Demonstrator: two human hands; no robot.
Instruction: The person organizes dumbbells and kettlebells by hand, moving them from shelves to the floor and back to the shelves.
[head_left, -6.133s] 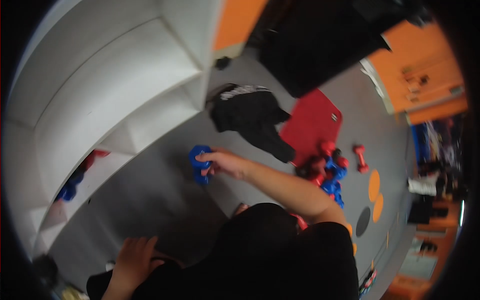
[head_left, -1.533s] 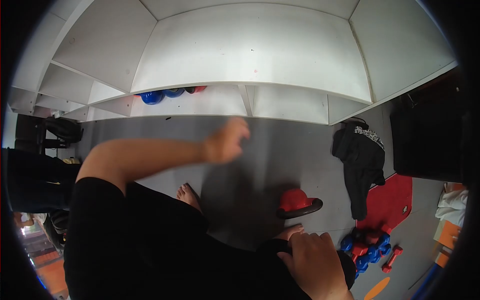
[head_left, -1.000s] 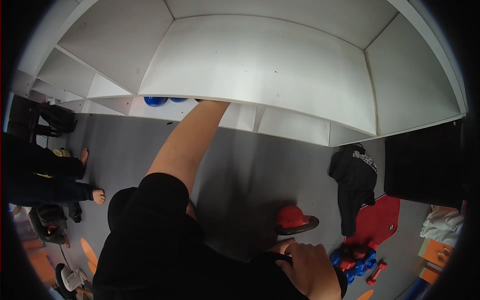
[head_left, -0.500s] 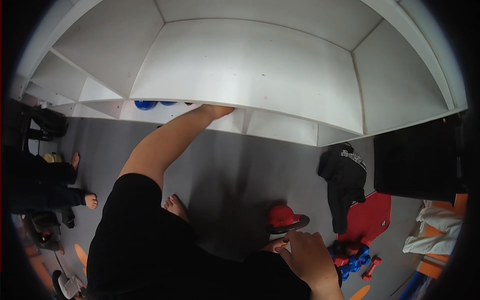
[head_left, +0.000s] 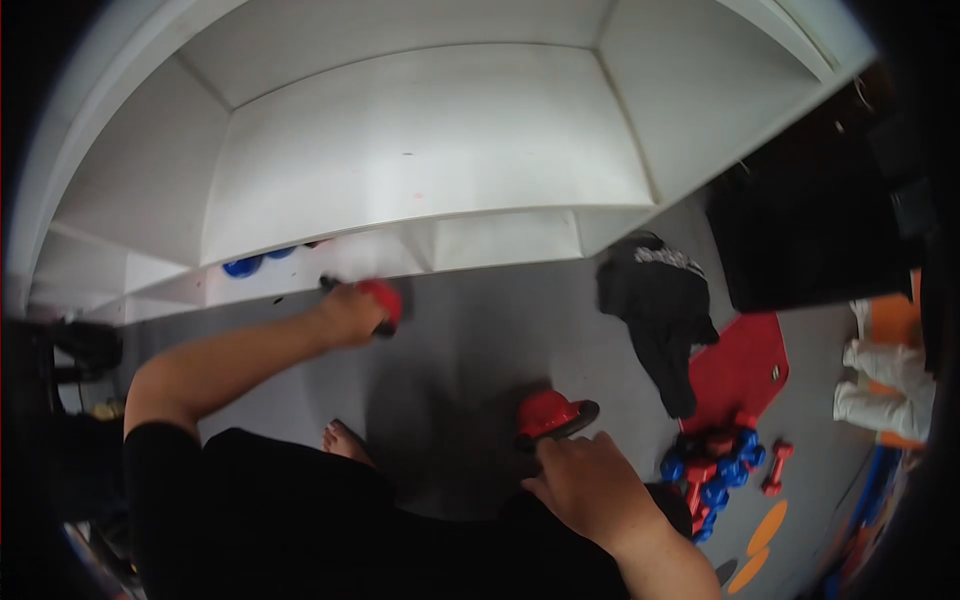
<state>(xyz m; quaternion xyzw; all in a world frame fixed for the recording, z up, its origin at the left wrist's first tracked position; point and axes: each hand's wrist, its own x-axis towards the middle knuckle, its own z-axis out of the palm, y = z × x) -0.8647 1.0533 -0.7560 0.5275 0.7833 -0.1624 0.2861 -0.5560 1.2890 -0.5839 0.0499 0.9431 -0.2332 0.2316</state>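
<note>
My left hand [head_left: 348, 312] is closed around a red and black object [head_left: 385, 302], held just in front of the lowest white shelf [head_left: 480, 240]. It is blurred and I cannot tell its exact shape. My right hand [head_left: 585, 487] lies flat on my black-clad knee and holds nothing. Just beyond its fingers a red dome with a black rim [head_left: 550, 414] sits on the grey floor. Blue weights [head_left: 245, 266] show inside the lowest shelf compartment at the left.
A pile of red and blue dumbbells [head_left: 712, 472] lies on the floor at the right beside a red mat [head_left: 745, 360]. A black garment [head_left: 662, 305] lies near the shelf's corner. My bare foot [head_left: 340, 440] rests on the floor. A black cabinet [head_left: 810, 220] stands at the right.
My left hand was reaching into the lowest shelf compartment; it has now come out holding the red and black object. The view has swung, and my right hand stays on my knee.
</note>
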